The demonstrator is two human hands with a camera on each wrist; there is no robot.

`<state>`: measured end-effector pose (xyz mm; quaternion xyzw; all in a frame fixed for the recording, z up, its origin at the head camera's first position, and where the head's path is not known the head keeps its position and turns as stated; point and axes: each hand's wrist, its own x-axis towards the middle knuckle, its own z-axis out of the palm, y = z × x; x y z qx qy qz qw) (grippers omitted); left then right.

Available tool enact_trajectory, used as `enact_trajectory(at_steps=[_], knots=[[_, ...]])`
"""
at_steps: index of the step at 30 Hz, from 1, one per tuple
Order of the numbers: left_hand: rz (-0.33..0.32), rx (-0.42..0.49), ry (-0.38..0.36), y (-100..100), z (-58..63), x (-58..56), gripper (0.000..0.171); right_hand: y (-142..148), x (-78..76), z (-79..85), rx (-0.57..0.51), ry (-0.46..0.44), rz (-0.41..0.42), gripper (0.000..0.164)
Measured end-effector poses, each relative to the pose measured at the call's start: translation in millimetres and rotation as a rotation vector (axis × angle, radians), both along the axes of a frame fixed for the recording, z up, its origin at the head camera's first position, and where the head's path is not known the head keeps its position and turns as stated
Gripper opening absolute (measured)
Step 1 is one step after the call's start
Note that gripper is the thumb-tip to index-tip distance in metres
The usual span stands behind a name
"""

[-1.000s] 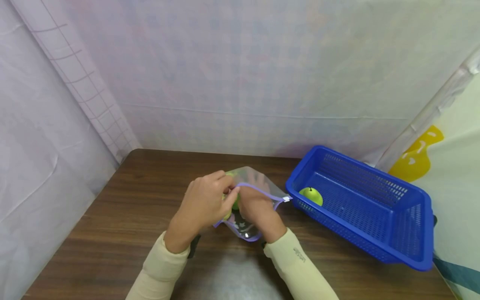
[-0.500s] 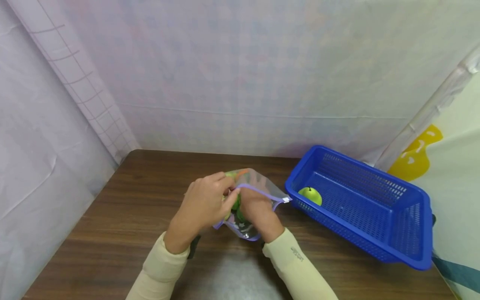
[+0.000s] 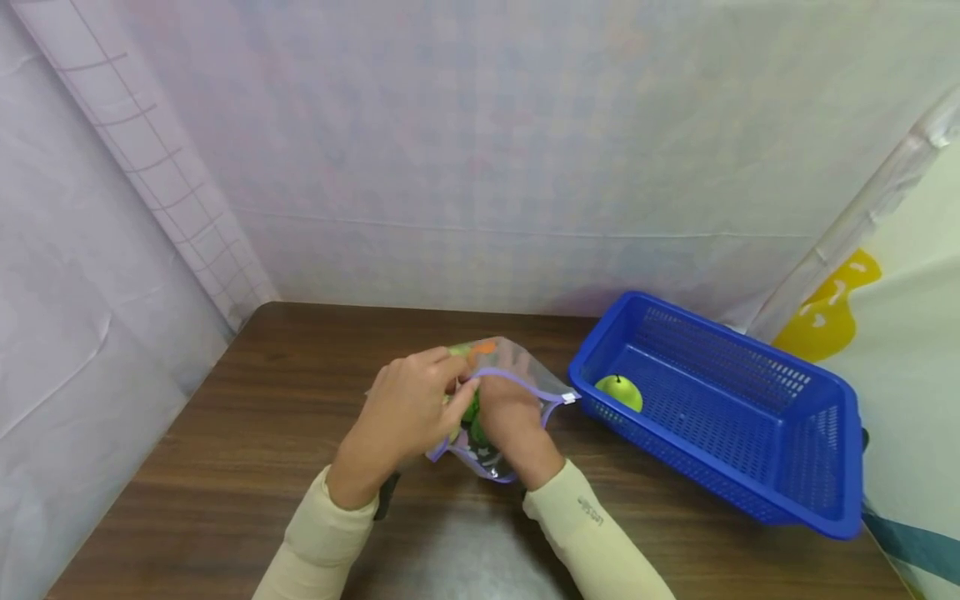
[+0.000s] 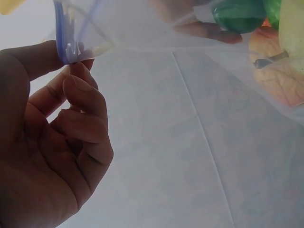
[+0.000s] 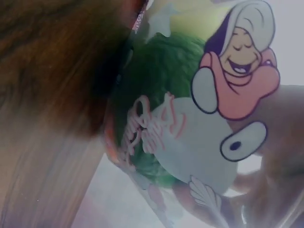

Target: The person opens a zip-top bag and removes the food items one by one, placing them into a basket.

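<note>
My left hand (image 3: 412, 404) pinches the purple-edged rim of a clear zip bag (image 3: 551, 383) between thumb and fingers; the left wrist view shows that rim at its fingertips. My right hand (image 3: 513, 417) reaches inside the bag, its fingers showing extended through the plastic. Within the bag are an orange piece (image 3: 486, 347), dark green wrinkled produce (image 5: 161, 66) and a peach-toned wrinkled item (image 4: 273, 64) with a dark stem. A glossy green item (image 4: 240, 16) lies close to the right fingertips. Cartoon prints cover the bag's side in the right wrist view.
A blue perforated basket (image 3: 720, 475) stands on the right of the brown wooden table (image 3: 225, 467). One yellow-green pear (image 3: 620, 392) lies in its near left corner. Pale curtains (image 3: 480, 167) hang behind the table and at both sides.
The orange piece has come into view near the top of the bag, and more green shows beside the right wrist. The left hand keeps its hold on the rim.
</note>
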<state>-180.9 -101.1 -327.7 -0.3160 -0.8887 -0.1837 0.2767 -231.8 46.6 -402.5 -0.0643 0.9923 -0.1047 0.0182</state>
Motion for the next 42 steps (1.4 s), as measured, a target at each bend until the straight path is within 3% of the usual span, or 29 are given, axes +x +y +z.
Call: enact_trajectory(at_steps=[6,9,12,18,20,26,31,38,42], knots=[[0.001,0.006,0.021,-1,-0.1,-0.6,0.013,4,5.0,-1.5,0.078,0.48,0.093,0.03],[0.0,0.014,0.035,-1,-0.7,-1.0,0.014,3,11.2,-0.1,0.143,0.566,0.112,0.023],[-0.001,0.029,0.037,-2,-0.8,-1.0,0.014,0,21.9,5.2,0.168,0.573,0.12,0.013],[0.01,0.052,0.038,-6,0.6,-1.3,0.013,-5,38.8,21.8,0.164,0.561,0.168,0.014],[0.019,0.054,0.041,-8,1.3,-2.0,0.012,-5,42.7,28.4,0.156,0.519,0.194,0.013],[0.039,0.054,0.029,-12,4.3,-2.3,0.011,-5,55.1,42.7,0.163,0.436,0.267,0.041],[0.045,0.049,0.01,-14,5.4,-2.5,0.012,0,67.9,52.1,0.148,0.43,0.325,0.063],[0.047,0.051,-0.025,-14,5.5,-3.0,0.013,11,88.6,67.8,0.106,0.409,0.407,0.049],[0.039,0.051,-0.042,-14,4.8,-3.3,0.013,18,102.6,79.4,0.085,0.412,0.458,0.053]])
